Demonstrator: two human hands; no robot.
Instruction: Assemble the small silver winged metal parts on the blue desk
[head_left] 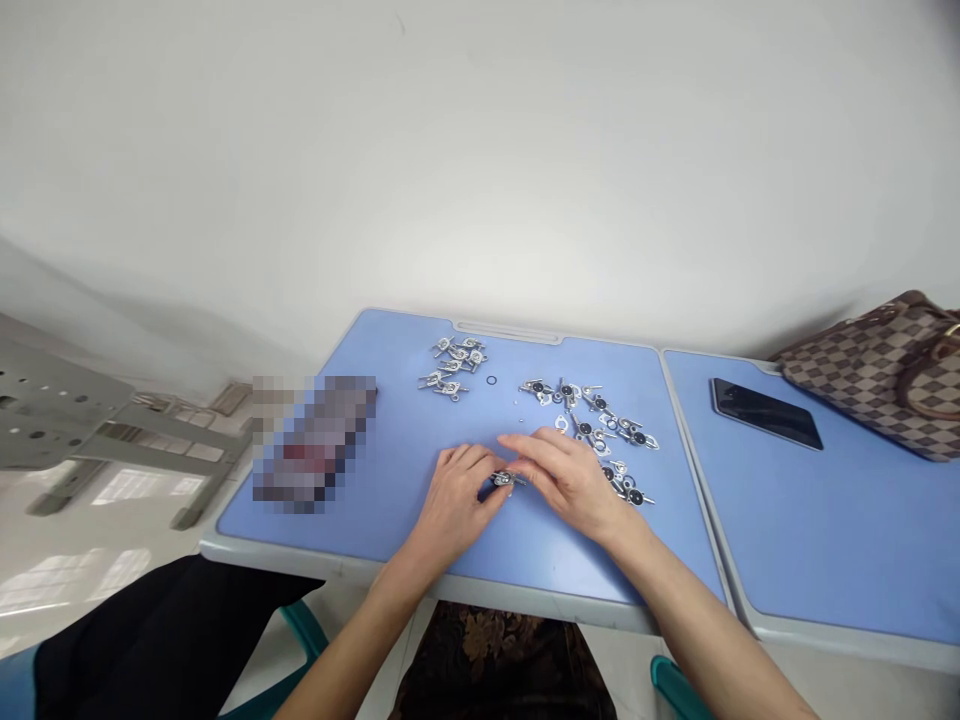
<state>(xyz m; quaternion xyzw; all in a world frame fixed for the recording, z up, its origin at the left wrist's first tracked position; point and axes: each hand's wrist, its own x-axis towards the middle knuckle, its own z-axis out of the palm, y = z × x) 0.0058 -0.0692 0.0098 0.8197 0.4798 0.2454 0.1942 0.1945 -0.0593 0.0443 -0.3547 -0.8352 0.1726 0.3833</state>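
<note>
My left hand (459, 500) pinches a small silver metal part (503, 480) just above the blue desk, its thumb in front and its fingers behind. From the other side my right hand (564, 478) meets the same part with bent thumb and fingers at its right end; the exact contact is partly hidden. A thin black ring (492, 380) lies beyond my hands. To the right are several metal fittings with black round centres (584, 428), mixed with flat oval plates (562, 424) and rings. Farther back on the left sits a group of plain silver fittings (453, 366).
The blue desk (390, 420) stands against a white wall. A blurred-out object (319, 445) lies on its left side. On the adjoining desk (810, 530) are a black phone (766, 412) and a checked handbag (877, 370). A person's dark-clothed leg (165, 640) is at lower left.
</note>
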